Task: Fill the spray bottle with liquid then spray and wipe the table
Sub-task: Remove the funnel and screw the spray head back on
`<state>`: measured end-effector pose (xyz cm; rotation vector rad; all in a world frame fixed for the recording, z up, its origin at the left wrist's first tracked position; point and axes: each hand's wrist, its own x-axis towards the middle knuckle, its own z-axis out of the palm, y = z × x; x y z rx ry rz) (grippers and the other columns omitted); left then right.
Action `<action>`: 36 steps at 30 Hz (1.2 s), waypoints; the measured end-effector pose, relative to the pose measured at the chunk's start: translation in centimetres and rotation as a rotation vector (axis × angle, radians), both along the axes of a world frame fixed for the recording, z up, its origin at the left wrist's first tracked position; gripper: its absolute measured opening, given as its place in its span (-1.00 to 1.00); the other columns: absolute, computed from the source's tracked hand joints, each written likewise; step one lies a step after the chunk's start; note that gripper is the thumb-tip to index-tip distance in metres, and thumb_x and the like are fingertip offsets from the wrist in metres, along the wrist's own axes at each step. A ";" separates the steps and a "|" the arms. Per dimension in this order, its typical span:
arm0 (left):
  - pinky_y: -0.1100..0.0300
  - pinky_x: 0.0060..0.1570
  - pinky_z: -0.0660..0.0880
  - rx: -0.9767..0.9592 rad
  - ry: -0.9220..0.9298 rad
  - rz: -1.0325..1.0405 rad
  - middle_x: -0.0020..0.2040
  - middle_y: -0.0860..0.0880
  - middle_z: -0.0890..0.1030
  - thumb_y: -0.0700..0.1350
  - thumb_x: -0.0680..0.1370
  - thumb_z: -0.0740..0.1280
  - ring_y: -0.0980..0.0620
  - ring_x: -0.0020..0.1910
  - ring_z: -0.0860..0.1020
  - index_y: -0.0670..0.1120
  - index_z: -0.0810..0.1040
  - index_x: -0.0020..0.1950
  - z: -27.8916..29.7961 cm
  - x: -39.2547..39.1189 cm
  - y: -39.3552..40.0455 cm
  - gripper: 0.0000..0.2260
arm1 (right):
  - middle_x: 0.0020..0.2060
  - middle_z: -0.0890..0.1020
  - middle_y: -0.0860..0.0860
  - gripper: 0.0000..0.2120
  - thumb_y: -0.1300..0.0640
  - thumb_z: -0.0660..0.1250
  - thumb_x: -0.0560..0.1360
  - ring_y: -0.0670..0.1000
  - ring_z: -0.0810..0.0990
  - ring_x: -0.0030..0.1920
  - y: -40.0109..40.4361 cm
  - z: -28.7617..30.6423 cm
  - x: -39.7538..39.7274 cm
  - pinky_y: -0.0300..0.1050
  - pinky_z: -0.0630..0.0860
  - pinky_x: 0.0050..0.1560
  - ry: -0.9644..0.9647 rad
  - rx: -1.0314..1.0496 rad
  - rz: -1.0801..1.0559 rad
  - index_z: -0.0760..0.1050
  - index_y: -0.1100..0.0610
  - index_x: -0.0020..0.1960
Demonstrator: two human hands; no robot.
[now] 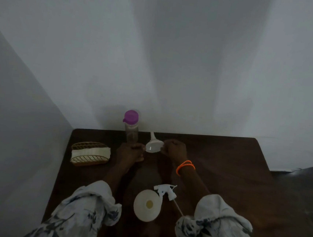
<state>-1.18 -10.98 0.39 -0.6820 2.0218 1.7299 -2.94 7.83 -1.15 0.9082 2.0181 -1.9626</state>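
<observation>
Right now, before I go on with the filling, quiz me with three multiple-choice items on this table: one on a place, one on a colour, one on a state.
1. Where does the napkin holder stand?
A. At the table's left edge
B. At the table's right edge
C. Between the two sleeves

2. What colour is the cap on the clear bottle?
A. Green
B. Purple
C. Black

3. What state is the spray bottle in?
A. Closed, spray head screwed on
B. Lying on its side
C. Open, spray head off beside it

Answers:
1 A: it sits left of the left hand, near the side wall.
2 B: the cap shows purple against the wall.
3 C: the neck is open and the spray head lies on the table, while the right hand holds the funnel.
</observation>
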 end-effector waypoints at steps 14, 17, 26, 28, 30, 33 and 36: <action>0.03 0.05 0.65 0.213 -0.184 0.156 0.03 -0.16 0.65 -0.30 0.43 0.55 -0.09 0.03 0.67 -0.15 0.56 0.00 -4.9 -2.1 1.6 -0.76 | -0.23 0.68 0.06 -0.82 0.38 0.48 0.40 -0.02 0.62 -0.18 0.3 -4.9 -3.9 -0.11 0.58 -0.08 0.156 0.256 0.161 0.66 0.11 -0.15; 0.03 0.06 0.65 0.202 -0.231 0.147 0.03 -0.19 0.67 -0.31 0.44 0.53 -0.07 0.01 0.67 -0.22 0.60 0.00 -5.6 -2.6 1.8 -0.81 | -0.22 0.70 0.01 -0.89 0.28 0.50 0.40 -0.04 0.65 -0.15 -0.1 -5.2 -4.4 -0.08 0.61 0.02 0.178 0.376 0.216 0.71 0.09 -0.14; -0.06 0.03 0.66 0.087 -0.283 0.081 -0.13 -0.16 0.71 -0.30 0.40 0.55 -0.10 -0.09 0.70 -0.29 0.65 -0.04 -6.9 -4.0 2.2 -0.82 | -0.14 0.76 0.06 -0.84 0.29 0.50 0.35 -0.04 0.70 -0.06 -1.1 -5.1 -4.6 -0.13 0.59 0.11 0.161 0.471 0.222 0.74 0.12 -0.09; -0.06 -0.01 0.67 0.049 -0.274 0.061 -0.15 -0.16 0.72 -0.25 0.38 0.58 -0.10 -0.11 0.71 -0.27 0.65 -0.02 -7.1 -4.0 2.1 -0.77 | -0.14 0.76 0.07 -0.84 0.28 0.52 0.35 -0.02 0.70 -0.06 -1.0 -5.0 -4.3 -0.12 0.59 0.11 0.164 0.490 0.233 0.74 0.12 -0.10; -0.05 -0.05 0.68 0.049 -0.266 0.058 -0.15 -0.16 0.71 -0.25 0.40 0.58 -0.08 -0.15 0.70 -0.27 0.64 -0.02 -6.7 -3.8 2.2 -0.77 | -0.14 0.76 0.05 -0.85 0.25 0.54 0.35 -0.02 0.70 -0.06 -0.7 -4.9 -4.0 -0.13 0.59 0.09 0.169 0.519 0.245 0.74 0.10 -0.09; -0.05 -0.05 0.68 0.044 -0.240 0.036 -0.13 -0.17 0.71 -0.25 0.42 0.55 -0.07 -0.15 0.70 -0.27 0.64 -0.03 -6.1 -3.6 2.0 -0.81 | -0.15 0.75 0.03 -0.82 0.25 0.54 0.35 -0.01 0.71 -0.10 0.0 -4.1 -3.1 -0.13 0.62 0.06 0.147 0.518 0.224 0.73 0.09 -0.06; -0.07 -0.01 0.67 0.065 -0.196 -0.009 -0.05 -0.19 0.71 -0.29 0.45 0.50 -0.10 -0.09 0.70 -0.22 0.67 -0.07 -5.1 -2.6 1.1 -0.92 | -0.18 0.74 0.01 -0.81 0.20 0.53 0.36 -0.02 0.72 -0.19 0.8 -2.9 -1.5 -0.10 0.66 -0.04 0.117 0.503 0.218 0.71 0.05 -0.04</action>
